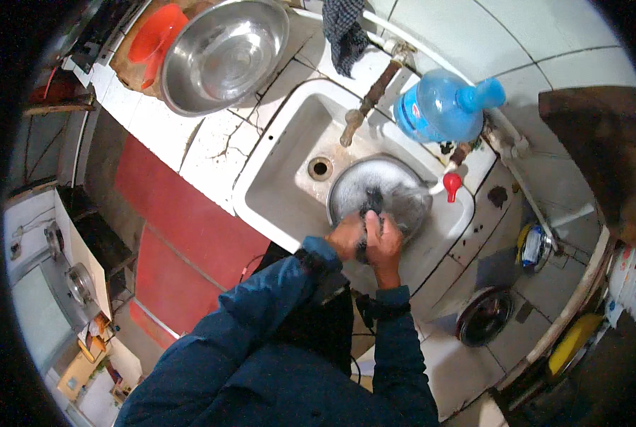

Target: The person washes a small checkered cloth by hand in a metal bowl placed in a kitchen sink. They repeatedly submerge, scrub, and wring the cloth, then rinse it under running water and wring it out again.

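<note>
My left hand (346, 236) and my right hand (384, 241) are together over a round metal basin (333, 191). Both grip a wet, dark cloth (372, 199); motion blurs its shape, and my fingers cover part of it. Whitish, foamy water (350, 188) fills the basin. The basin sits in the right part of a white ceramic sink (280, 184), beside the drain hole (320, 168). Water runs into the basin's right side from a tap with a red handle (452, 184).
A large steel bowl (227, 58) and a red plastic scoop (155, 40) stand on the cracked tile counter (216, 141). Behind the sink are a rusty spout (374, 96), a blue plastic bottle (443, 107) and a hanging checked cloth (344, 40). A dark round lid (486, 316) lies at right.
</note>
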{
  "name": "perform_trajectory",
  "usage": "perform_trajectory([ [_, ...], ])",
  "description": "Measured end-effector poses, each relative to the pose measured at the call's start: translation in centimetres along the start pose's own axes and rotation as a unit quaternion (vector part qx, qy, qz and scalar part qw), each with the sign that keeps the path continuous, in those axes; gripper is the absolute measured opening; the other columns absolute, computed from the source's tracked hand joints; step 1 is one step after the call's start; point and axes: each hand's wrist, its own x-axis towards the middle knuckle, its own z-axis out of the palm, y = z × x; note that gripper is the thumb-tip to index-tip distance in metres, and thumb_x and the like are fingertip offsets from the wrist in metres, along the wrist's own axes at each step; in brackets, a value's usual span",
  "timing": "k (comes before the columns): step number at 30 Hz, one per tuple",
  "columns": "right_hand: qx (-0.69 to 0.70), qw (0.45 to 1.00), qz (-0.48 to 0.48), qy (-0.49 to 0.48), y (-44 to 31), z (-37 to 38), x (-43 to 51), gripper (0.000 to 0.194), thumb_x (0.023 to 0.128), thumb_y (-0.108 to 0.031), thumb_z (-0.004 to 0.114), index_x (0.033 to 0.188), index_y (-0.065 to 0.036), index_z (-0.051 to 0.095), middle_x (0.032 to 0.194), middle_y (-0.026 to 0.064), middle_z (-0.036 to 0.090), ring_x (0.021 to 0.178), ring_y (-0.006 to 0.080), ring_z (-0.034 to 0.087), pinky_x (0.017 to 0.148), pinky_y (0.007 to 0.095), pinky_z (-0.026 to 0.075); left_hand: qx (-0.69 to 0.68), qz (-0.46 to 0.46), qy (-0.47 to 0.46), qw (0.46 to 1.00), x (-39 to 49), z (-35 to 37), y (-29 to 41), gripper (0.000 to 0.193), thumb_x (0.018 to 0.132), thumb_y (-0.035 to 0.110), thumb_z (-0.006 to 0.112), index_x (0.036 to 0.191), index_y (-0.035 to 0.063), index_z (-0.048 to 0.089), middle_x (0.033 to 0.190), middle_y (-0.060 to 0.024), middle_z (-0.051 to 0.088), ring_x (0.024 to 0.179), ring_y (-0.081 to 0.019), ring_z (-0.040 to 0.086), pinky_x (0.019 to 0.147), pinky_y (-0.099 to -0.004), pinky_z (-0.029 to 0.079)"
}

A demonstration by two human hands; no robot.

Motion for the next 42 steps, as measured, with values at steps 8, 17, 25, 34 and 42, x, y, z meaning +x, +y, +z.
perform_trajectory([
  [8,-0.069,0.969,0.003,0.237,10.9,2.6,7.1,0.04,0.096,-0.018,0.061,0.129,0.003,0.054,0.119,0.0193,0.064,0.1,0.035,0.064,0.096,0.043,0.048,-0.469,-0.327,0.146,0.808,-2.3,2.0,-1.3,0.061,0.089,0.001,0.066,0.144,0.0005,0.041,0.137,-0.0186,0.054,0.121,-0.0297,0.057,0.097,-0.0424,0.051],
  [17,0.442,0.868,0.164,-0.155,2.1,0.1,-1.1,0.032,0.091,-0.02,0.068,0.112,0.004,0.064,0.106,0.0075,0.067,0.093,0.019,0.063,0.085,0.0323,0.051,-0.598,-0.275,0.07,0.749,-0.2,2.2,-3.1,0.042,0.097,0.031,0.057,0.129,0.0027,0.061,0.116,-0.0105,0.069,0.112,-0.0249,0.065,0.095,-0.0398,0.051],
  [25,0.243,0.96,0.113,0.086,1.1,-3.7,-2.2,0.04,0.094,-0.026,0.068,0.124,0.001,0.063,0.115,0.0094,0.067,0.109,0.0231,0.061,0.092,0.0367,0.048,-0.402,-0.158,0.063,0.9,-0.5,-0.7,0.6,0.049,0.085,-0.004,0.054,0.133,0.0071,0.056,0.116,-0.0102,0.067,0.111,-0.0212,0.061,0.099,-0.0365,0.048],
  [34,0.153,0.984,0.082,0.034,4.3,-2.0,5.4,0.033,0.092,-0.015,0.067,0.121,0.001,0.062,0.106,0.0151,0.067,0.096,0.0309,0.063,0.088,0.0406,0.049,0.049,-0.111,0.036,0.992,0.7,1.5,1.2,0.06,0.084,0.02,0.073,0.137,0.005,0.049,0.131,-0.0269,0.055,0.124,-0.0411,0.051,0.104,-0.0456,0.044],
  [42,0.163,0.958,0.23,-0.048,9.6,2.4,6.3,0.059,0.087,-0.024,0.068,0.137,-0.002,0.047,0.128,0.0279,0.054,0.117,0.0472,0.054,0.099,0.0517,0.046,-0.241,-0.356,0.242,0.87,0.2,4.1,-4.4,0.075,0.091,0.033,0.068,0.145,-0.0042,0.033,0.136,-0.0289,0.048,0.123,-0.0445,0.05,0.106,-0.049,0.041],
])
